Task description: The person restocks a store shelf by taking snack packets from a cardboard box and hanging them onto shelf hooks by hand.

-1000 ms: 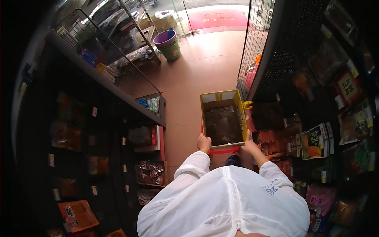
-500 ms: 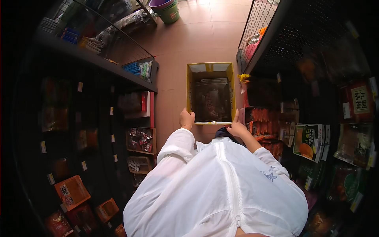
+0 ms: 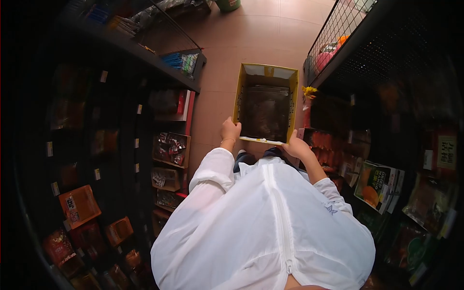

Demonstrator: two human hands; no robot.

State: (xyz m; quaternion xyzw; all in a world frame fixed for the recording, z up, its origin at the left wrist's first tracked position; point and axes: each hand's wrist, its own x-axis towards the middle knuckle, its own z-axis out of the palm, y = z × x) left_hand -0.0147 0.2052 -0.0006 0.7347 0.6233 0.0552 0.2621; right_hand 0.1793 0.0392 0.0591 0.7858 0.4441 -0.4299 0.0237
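Nearest is a white jacket point(image 3: 227, 227), its zip point(image 3: 278, 212) running down the front and a small blue star point(image 3: 330, 209) on the wearer's right side. Past its hem show two dark trouser legs point(image 3: 245, 159). The left hand point(image 3: 231, 129), a thin band point(image 3: 228, 140) at its wrist, is clamped on the near left corner of a yellow box point(image 3: 293, 108); the right hand point(image 3: 298, 146) grips the near right corner, its fingers mostly hidden beneath. The box sits centred ahead of the body, open top towards the camera, with dark packs point(image 3: 265, 108) in clear wrap inside; whether it touches the floor point(image 3: 217, 87) I cannot tell. To the right, a mango bag point(image 3: 372, 188) hangs among other goods; to the left are an orange tray point(image 3: 80, 207) and a carton of packets point(image 3: 170, 149). Just right of the box is a yellow flower point(image 3: 309, 92). Farther off stand a mesh panel point(image 3: 340, 34) and, at the top edge, a green bucket point(image 3: 228, 5)
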